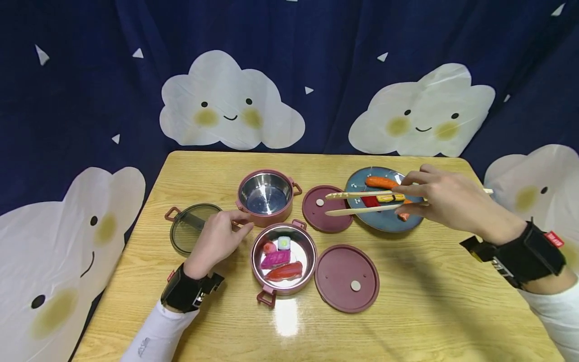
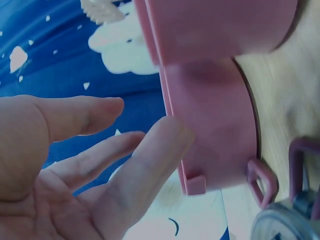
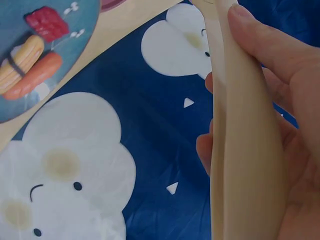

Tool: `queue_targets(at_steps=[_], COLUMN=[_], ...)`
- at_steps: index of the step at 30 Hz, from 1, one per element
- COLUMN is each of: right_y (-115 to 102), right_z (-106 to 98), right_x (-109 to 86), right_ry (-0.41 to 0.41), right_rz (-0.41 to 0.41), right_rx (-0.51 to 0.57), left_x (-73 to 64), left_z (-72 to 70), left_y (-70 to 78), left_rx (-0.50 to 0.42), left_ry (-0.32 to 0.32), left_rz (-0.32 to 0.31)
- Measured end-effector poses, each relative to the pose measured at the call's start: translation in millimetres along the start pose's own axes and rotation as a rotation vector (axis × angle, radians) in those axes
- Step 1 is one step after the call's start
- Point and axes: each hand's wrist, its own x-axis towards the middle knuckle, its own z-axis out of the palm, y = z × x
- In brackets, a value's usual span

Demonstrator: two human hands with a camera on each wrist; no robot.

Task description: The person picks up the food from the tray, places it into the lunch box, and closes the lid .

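My right hand (image 1: 441,193) holds pale tongs (image 3: 250,125) over the blue plate (image 1: 384,225). The tongs' tips are apart, point left and have nothing between them. Below them on the plate lie an orange sausage-shaped piece (image 1: 380,182), a yellow piece with a dark band (image 1: 390,198) and a red piece (image 1: 370,201). My left hand (image 1: 221,236) is beside the pink pot (image 1: 280,216) at the back, thumb and fingers spread apart, holding nothing. One finger overlaps that pot's rim in the left wrist view; I cannot tell if it touches.
The nearer pink pot (image 1: 313,261) contains a red piece (image 1: 285,271), a purple piece (image 1: 276,259), a small roll (image 1: 284,243) and a round pink piece (image 1: 269,247). Two maroon discs (image 1: 346,271) lie right of the pots. Partly under my left hand is a glass lid (image 1: 183,234).
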Motion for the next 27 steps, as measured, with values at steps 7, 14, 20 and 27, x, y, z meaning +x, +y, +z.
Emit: queue_targets(at_steps=[7, 14, 20, 27], right_y=[18, 33, 46, 60], right_z=[0, 3, 8, 13], right_x=[-8.1, -16.7, -24.8, -36.0], right_ry=[-0.029, -0.068, -0.094, -0.11], right_rz=[0.049, 0.147, 0.212, 0.255], right_rx=[-0.037, -0.074, -0.05, -0.046], left_x=[13.7, 31.2, 45.8, 58.0], left_z=[-8.5, -14.4, -12.7, -7.0], left_y=[-11.3, -21.3, -28.8, -32.9], left_rx=[-0.01, -0.016, -0.033, -0.074], left_ry=[0.101, 0.093, 0.088, 0.08], left_rz=[-0.023, -0.101, -0.155, -0.171])
